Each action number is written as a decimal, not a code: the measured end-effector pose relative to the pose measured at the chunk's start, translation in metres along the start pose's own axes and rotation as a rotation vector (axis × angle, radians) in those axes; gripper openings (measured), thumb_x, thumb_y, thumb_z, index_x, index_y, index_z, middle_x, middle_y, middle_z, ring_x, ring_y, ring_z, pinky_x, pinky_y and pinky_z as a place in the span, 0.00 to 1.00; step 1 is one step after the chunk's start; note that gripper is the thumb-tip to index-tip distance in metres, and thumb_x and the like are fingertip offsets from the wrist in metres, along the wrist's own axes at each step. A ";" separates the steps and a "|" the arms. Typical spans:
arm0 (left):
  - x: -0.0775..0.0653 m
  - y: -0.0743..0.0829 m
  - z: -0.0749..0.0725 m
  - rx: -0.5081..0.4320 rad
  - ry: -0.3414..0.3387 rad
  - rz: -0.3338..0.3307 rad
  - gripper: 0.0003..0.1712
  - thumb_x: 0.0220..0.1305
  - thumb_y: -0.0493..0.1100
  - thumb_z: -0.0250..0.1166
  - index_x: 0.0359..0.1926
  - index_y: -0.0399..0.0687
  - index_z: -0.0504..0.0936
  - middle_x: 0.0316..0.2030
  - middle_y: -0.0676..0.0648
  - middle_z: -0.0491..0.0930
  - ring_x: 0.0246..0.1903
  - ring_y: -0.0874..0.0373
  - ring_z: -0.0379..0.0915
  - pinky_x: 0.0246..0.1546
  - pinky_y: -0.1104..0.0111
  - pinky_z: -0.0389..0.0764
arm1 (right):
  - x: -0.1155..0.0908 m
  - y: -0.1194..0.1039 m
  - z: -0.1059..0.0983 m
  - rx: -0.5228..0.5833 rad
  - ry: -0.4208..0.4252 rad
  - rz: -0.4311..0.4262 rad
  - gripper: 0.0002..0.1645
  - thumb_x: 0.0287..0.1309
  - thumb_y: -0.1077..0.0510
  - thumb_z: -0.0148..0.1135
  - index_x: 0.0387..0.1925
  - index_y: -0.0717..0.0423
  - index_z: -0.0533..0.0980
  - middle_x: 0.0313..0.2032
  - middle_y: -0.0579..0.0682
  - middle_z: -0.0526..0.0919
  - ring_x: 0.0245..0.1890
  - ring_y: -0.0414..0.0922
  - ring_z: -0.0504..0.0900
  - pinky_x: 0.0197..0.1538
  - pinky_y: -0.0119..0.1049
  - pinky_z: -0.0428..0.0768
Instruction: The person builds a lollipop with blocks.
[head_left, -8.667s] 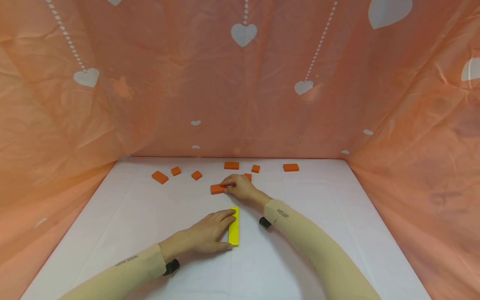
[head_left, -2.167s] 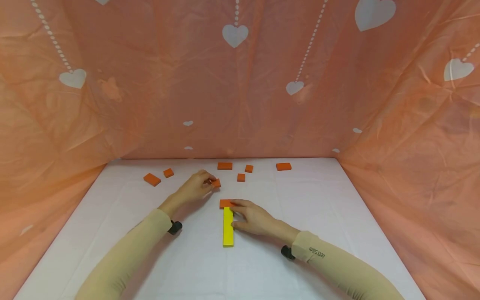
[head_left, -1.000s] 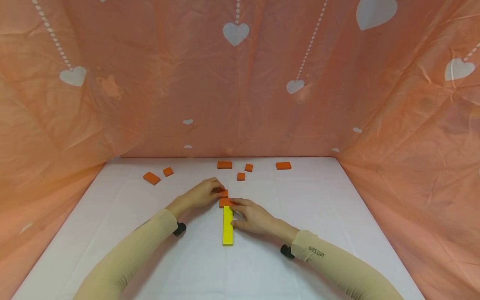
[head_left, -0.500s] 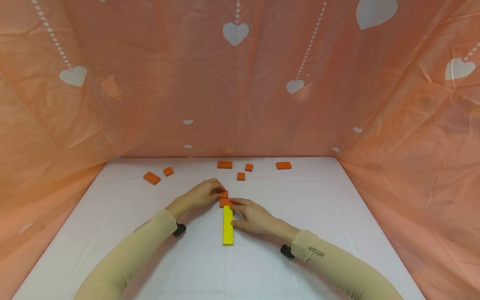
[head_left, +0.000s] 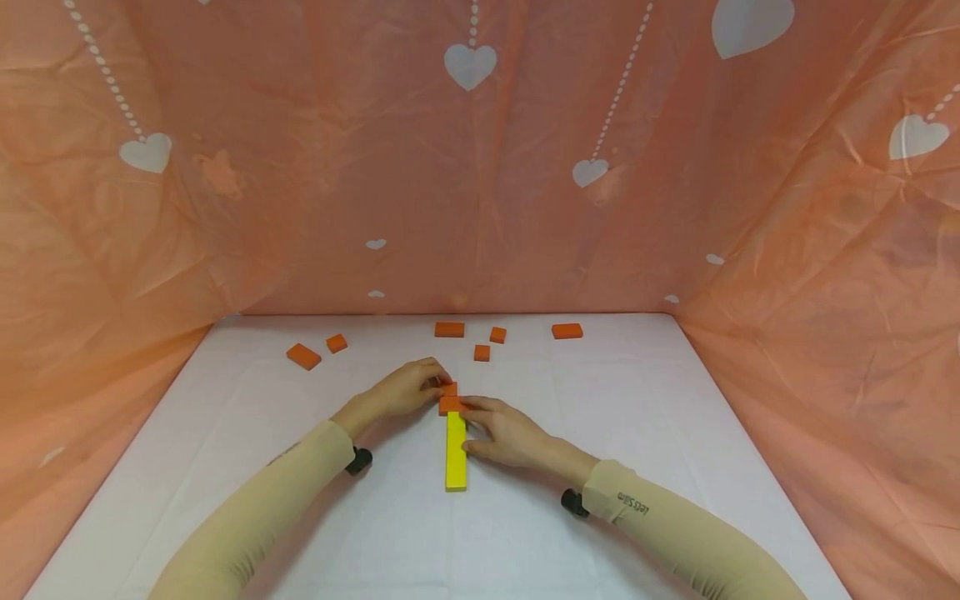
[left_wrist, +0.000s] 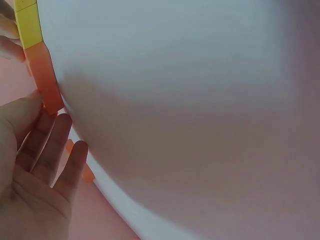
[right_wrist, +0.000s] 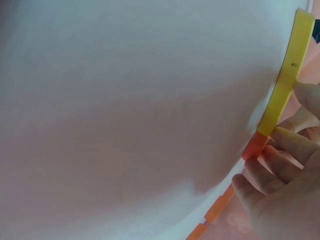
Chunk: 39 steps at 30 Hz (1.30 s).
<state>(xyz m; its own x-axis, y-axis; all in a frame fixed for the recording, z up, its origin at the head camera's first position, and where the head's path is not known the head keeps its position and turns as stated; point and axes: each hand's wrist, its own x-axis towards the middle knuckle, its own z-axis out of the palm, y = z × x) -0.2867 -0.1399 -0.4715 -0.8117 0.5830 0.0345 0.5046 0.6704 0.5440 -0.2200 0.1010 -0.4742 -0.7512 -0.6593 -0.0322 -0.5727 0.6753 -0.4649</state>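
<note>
A yellow bar (head_left: 456, 454) lies lengthwise in the middle of the white table. Across its far end sits a rectangular orange block (head_left: 450, 405), its right part hidden by fingers. My left hand (head_left: 405, 388) pinches a small square orange block (head_left: 450, 389) right at the far edge of that rectangular one. My right hand (head_left: 512, 435) rests from the right, fingers relaxed over the rectangular block and thumb against the bar's side. In the right wrist view, the yellow bar (right_wrist: 285, 80) shows a thin seam near its orange end.
Along the back lie more orange blocks: rectangular ones at left (head_left: 303, 357), centre (head_left: 450, 330) and right (head_left: 567, 331). Small square blocks sit at left (head_left: 337, 343) and right of centre (head_left: 498, 335), (head_left: 482, 353). An orange curtain (head_left: 480, 208) with white hearts encloses the table.
The rectangular orange block came to the yellow bar's far end. My right hand took over at the bar; my left brought a small square block there. The last second shows almost no motion.
</note>
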 end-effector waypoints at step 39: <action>-0.053 0.050 0.022 0.295 0.000 -0.012 0.39 0.72 0.56 0.65 0.75 0.38 0.69 0.76 0.41 0.65 0.75 0.43 0.61 0.72 0.46 0.67 | 0.037 0.046 -0.038 0.089 0.341 0.150 0.31 0.71 0.54 0.66 0.70 0.62 0.74 0.71 0.58 0.73 0.73 0.58 0.70 0.74 0.56 0.67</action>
<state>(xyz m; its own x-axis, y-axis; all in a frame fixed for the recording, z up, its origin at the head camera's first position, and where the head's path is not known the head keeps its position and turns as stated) -0.2120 -0.1265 -0.4648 -0.8183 0.5740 0.0297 0.5585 0.7818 0.2771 -0.2871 0.1204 -0.4632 -0.8991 -0.3975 0.1834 -0.4287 0.7143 -0.5532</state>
